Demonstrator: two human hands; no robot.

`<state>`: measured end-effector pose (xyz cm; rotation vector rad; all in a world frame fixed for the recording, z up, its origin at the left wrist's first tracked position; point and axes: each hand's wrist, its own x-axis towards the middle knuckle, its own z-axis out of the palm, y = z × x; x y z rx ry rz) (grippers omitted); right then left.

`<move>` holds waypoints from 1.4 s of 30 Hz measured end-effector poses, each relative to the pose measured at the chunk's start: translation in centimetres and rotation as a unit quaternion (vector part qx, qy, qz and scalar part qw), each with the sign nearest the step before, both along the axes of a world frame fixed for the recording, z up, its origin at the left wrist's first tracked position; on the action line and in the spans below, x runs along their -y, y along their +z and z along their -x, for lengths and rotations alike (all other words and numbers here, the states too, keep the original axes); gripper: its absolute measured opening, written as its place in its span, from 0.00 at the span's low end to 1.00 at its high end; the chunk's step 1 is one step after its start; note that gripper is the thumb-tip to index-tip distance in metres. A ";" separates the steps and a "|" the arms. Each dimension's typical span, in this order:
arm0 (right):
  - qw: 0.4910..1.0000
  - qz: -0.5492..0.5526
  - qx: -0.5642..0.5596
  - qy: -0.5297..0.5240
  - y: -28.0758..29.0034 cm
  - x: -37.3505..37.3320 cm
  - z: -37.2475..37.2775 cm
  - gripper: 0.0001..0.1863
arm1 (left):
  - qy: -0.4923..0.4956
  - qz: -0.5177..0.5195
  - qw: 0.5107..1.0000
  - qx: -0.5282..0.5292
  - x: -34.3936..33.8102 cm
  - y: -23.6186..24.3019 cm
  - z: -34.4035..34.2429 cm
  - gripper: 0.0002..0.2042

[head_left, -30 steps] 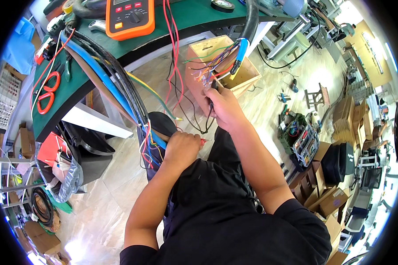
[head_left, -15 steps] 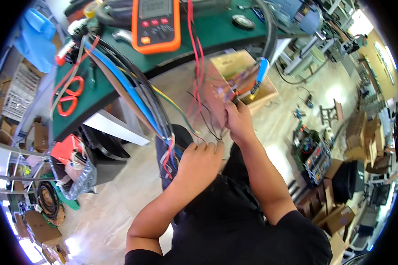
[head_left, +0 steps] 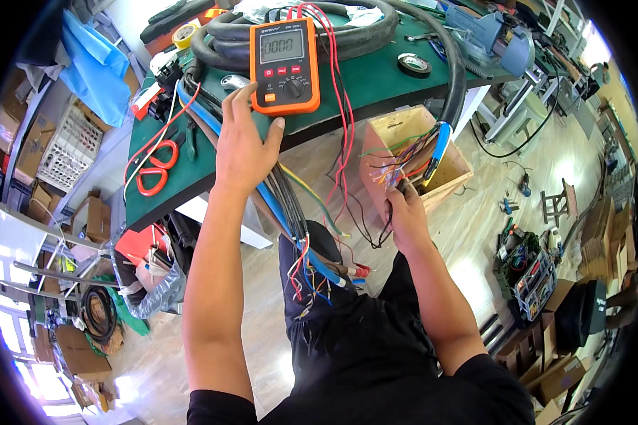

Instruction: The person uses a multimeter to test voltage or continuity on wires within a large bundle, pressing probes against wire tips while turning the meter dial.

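Observation:
My left hand (head_left: 247, 152) is at the lower left corner of an orange-and-black multimeter (head_left: 290, 108), which sits at the green bench's edge. Its fingers and thumb are spread; whether a fingertip presses the case I cannot tell. Red test leads (head_left: 350, 142) run from the meter's top and hang over the edge. My right hand (head_left: 410, 219) is closed on thin coloured wires (head_left: 386, 173) fanning out of a thick black cable (head_left: 455, 92) with a blue band; a black lead hangs beside it. Below my left wrist, a bundle of black, blue and brown wires (head_left: 290, 205) ends in stripped strands over my lap.
An open wooden box (head_left: 455, 185) stands behind my right hand. On the green bench (head_left: 376, 79) are orange-handled scissors (head_left: 156, 168), black tape (head_left: 414, 65), coiled cable (head_left: 223, 37) and a blue vise (head_left: 496, 46). A tool case (head_left: 535, 280) lies on the floor at the right.
My left hand has left the thin leads by my lap and moved up to the multimeter. My right hand stays at the coloured wires. The view has shifted, showing more of the bench.

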<state>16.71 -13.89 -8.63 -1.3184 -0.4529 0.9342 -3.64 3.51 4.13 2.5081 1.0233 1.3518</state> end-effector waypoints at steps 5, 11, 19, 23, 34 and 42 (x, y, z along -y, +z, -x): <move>0.999 -0.007 -0.011 0.031 -0.2 0.6 -0.5 0.07 | -0.014 0.029 0.998 -0.054 0.3 -0.4 0.0 0.23; 0.999 -0.014 0.024 0.034 0.0 -0.2 -0.4 0.08 | 0.020 -0.051 0.997 -0.051 -0.4 -1.2 0.1 0.19; 0.999 -0.011 0.009 0.030 0.0 -0.2 0.0 0.09 | -0.003 0.029 0.999 -0.018 0.8 -0.7 0.1 0.28; 0.999 -0.014 -0.002 0.040 0.7 0.3 -0.1 0.10 | 0.031 0.069 0.997 -0.031 1.1 -0.3 -0.5 0.30; 1.000 -0.023 -0.012 0.012 0.3 0.2 -0.1 0.09 | 0.050 0.072 0.995 -0.051 1.2 -0.3 -0.2 0.31; 0.999 -0.021 -0.028 0.014 1.0 0.3 0.3 0.08 | 0.050 0.066 0.995 -0.059 1.2 -0.3 0.1 0.30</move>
